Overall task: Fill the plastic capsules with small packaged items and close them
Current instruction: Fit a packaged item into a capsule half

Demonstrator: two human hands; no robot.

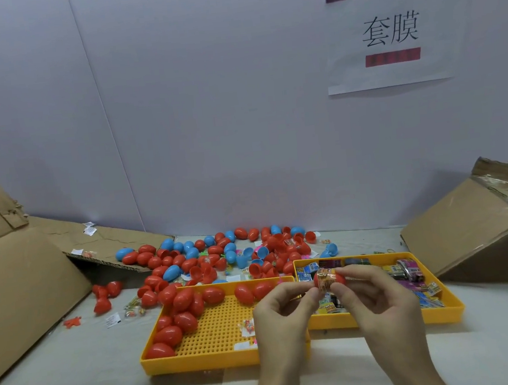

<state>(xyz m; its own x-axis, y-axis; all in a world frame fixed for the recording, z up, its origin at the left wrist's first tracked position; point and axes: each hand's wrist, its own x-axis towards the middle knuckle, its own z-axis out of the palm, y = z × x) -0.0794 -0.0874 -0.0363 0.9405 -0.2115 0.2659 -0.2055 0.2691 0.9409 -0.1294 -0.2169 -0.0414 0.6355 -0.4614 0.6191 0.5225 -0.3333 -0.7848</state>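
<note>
The red capsules (182, 300) before me are smooth, glossy plastic; my yellow trays (201, 361) are matt plastic with gridded floors. Packets (409, 268) look like shiny film. Cardboard (20, 279) is rough, torn-edged; my tabletop (78, 383) is matt.

2 trays are set side by side on the table (78, 383), the left tray (201, 362) nearer than the right tray (385, 319). Along the left tray's left and far sides, filled capsules (182, 300) are gathered; packets (419, 287) are piled in the right tray. Behind both, a capsule heap (221, 252) is spread. Above the trays' meeting edge, 1 held capsule (329, 278) is pinched between the left hand (278, 312) and the right hand (380, 298).
</note>
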